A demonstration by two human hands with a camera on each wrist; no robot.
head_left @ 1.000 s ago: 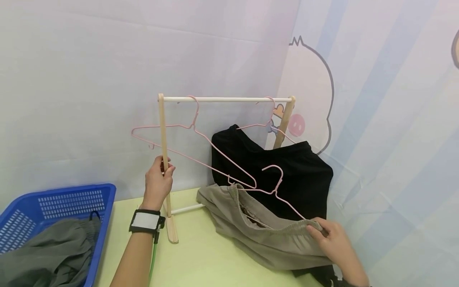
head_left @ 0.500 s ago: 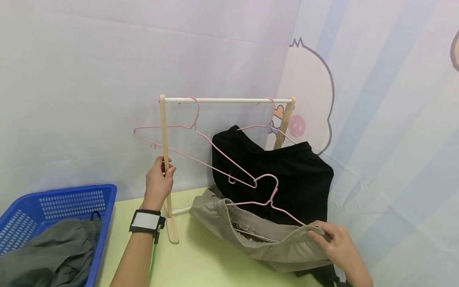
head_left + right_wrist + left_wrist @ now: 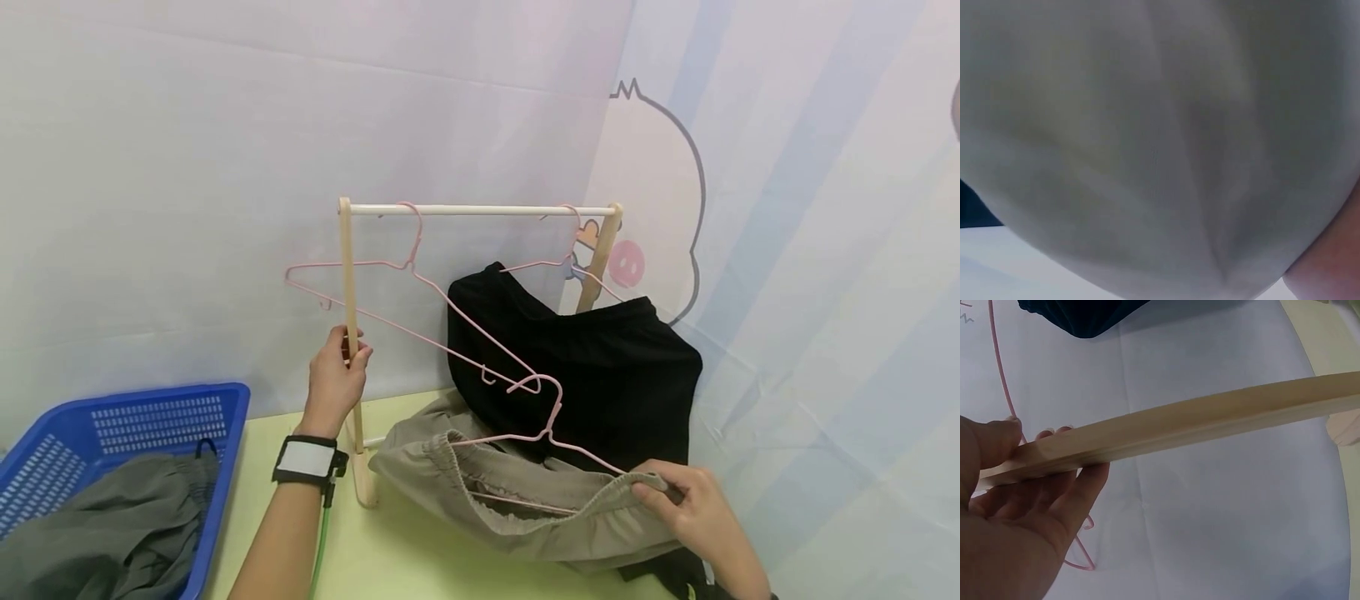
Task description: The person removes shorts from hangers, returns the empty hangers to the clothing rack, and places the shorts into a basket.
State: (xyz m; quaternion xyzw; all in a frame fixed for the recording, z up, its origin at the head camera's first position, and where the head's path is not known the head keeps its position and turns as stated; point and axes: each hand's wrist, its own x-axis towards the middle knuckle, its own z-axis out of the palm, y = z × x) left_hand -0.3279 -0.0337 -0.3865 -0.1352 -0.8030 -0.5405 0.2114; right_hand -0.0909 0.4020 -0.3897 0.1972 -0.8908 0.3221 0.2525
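Observation:
My left hand (image 3: 333, 387) grips the near wooden post (image 3: 349, 283) of a small clothes rack; in the left wrist view its thumb and fingers lie around the same post (image 3: 1210, 419). With the thumb and fingers of my right hand (image 3: 701, 508) I pinch the waistband of khaki elastic-waist bottoms (image 3: 577, 542). A pink hanger (image 3: 556, 410) sits inside that waistband, its hook sticking up free, below the rack's rail. Khaki cloth (image 3: 1116, 156) fills most of the right wrist view and hides the fingers there.
From the white rail (image 3: 487, 210) hang a bare pink hanger (image 3: 416, 242) and, farther right, black bottoms (image 3: 585, 358) on another hanger. A blue basket (image 3: 234, 433) holding a dark grey garment (image 3: 120, 517) stands left on the yellow-green table (image 3: 405, 550).
The khaki bottoms and their hanger have shifted left and down, the hook now overlapping the bare hanger's corner in view. My right hand keeps its pinch; the left stays on the post.

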